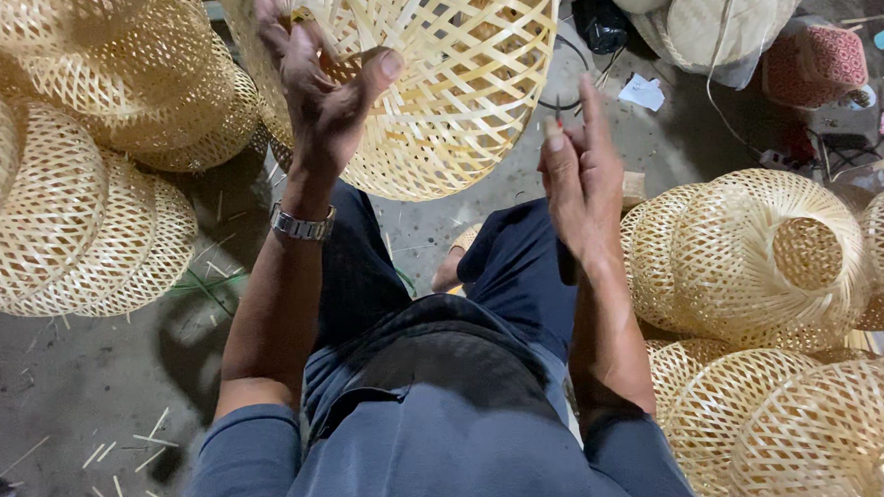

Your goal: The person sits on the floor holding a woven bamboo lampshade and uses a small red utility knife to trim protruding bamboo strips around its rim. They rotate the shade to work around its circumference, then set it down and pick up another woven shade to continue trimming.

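At twelve o'clock we see a pale, dome-shaped openwork bamboo basket point(436, 82), fully woven as far as visible. The left hand point(324, 96) clamps its rim, thumb outside; the right hand point(582, 185) hovers at three o'clock, fingers straight, together, empty. Finished baskets point(756, 257) flank us.

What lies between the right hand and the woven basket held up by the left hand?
Nothing. In the head view, the right hand is open just beside the basket, which the left hand grips; only floor shows through the gap.
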`<state>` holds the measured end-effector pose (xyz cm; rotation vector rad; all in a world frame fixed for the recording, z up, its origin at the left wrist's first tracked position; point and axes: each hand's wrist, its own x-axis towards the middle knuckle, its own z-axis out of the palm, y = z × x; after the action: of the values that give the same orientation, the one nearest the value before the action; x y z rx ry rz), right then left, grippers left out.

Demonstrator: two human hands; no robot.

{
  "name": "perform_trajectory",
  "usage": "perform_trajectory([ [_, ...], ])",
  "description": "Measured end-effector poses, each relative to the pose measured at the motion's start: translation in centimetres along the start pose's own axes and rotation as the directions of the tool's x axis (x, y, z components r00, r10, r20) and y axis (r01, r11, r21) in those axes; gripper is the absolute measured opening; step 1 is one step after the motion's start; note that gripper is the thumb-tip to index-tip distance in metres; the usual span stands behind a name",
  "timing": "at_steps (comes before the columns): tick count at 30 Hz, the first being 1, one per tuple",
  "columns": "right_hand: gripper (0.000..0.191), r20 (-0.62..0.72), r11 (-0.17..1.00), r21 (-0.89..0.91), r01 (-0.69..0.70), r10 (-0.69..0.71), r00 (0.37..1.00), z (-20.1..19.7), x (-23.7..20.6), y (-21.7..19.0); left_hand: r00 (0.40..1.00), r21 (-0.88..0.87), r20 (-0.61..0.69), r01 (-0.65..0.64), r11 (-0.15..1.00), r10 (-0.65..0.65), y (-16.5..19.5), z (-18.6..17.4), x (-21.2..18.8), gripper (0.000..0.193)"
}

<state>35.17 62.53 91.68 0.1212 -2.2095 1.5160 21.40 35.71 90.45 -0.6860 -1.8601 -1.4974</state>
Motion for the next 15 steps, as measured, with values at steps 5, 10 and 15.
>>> perform_trajectory([
  [5,0.062,0.056,0.998,0.042,0.036,-0.039,0.998,0.7,-0.5,-1.5,0.999,-0.010,-0.009,0.034,0.999,-0.034,0.5,-0.4,0.2,0.051],
  [10,0.055,0.002,0.976,-0.020,0.216,-0.216,0.976,0.4,0.1,-2.3,0.987,-0.140,0.058,0.158,0.978,-0.151,1.3,-0.6,0.4,0.045],
  [15,0.049,0.010,0.843,-0.242,0.481,-0.493,0.870,0.3,1.3,-3.3,0.999,-0.094,0.028,0.022,0.995,-0.020,1.6,-0.4,0.6,0.055],
])
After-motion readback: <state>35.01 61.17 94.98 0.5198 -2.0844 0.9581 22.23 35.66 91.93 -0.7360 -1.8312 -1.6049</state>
